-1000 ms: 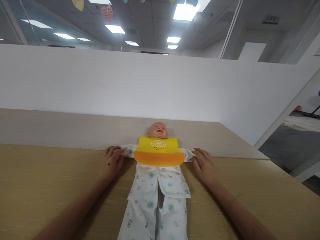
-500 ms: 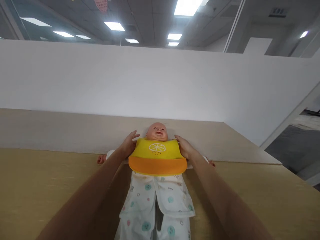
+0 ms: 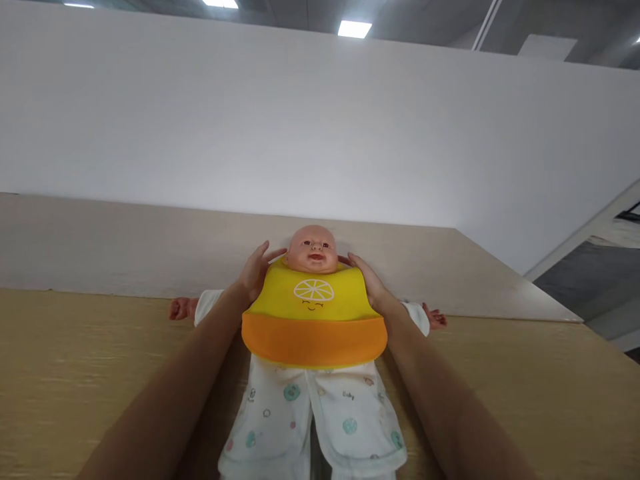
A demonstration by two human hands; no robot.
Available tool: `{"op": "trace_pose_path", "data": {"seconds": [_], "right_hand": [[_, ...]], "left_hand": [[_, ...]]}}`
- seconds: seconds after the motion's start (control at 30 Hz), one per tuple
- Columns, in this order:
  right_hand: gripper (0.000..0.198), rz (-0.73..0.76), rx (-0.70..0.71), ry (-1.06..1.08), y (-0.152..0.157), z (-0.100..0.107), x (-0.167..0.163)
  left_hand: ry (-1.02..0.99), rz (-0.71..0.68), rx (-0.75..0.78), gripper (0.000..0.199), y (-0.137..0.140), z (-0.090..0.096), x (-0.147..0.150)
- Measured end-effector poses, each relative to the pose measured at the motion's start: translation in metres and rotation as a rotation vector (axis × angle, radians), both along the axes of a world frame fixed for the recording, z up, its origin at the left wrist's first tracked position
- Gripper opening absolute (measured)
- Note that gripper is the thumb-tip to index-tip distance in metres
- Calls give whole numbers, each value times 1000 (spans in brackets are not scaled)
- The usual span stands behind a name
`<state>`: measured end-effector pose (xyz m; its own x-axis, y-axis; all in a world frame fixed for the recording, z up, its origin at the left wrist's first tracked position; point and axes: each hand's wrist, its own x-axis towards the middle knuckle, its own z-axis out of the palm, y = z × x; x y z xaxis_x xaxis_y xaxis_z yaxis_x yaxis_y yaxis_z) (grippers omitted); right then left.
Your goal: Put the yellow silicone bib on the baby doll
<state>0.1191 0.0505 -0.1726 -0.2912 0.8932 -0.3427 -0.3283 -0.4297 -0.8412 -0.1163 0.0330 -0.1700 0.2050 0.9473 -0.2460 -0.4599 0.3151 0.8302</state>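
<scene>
On the table (image 3: 100, 380) a doll (image 3: 313, 245) lies face up, probably light and hard-headed. Across its chest sits the yellow bib (image 3: 314, 307), which looks light, bendy and tough, best taken by its upper corners beside the neck. The left hand (image 3: 255, 272) and right hand (image 3: 369, 280) flank those corners, fingertips partly hidden; whether either grip pinches, I cannot tell.

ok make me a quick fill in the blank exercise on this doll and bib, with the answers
The doll lies on its ____.
The bib between the left hand and the right hand has a pocket coloured ____.
The bib's part above the pocket is mainly ____.

Missing words: back; orange; yellow.
</scene>
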Motion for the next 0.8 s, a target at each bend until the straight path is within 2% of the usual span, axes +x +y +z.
{"op": "trace_pose_path", "data": {"seconds": [0.2,0.4,0.63,0.8], "right_hand": [[27,-103,115,13,-32,12,-5],[27,-153,280,-168,-73,17,-5],[35,-63,385,-105,-117,-8,4],[42,78,415,-107,-164,-25,18]], "left_hand": [[-89,1,80,63,-26,2,3],[-184,8,112,52,-67,7,13],[-254,81,99,52,-126,4,21],[-245,-34,68,38,-179,-3,25]]}}
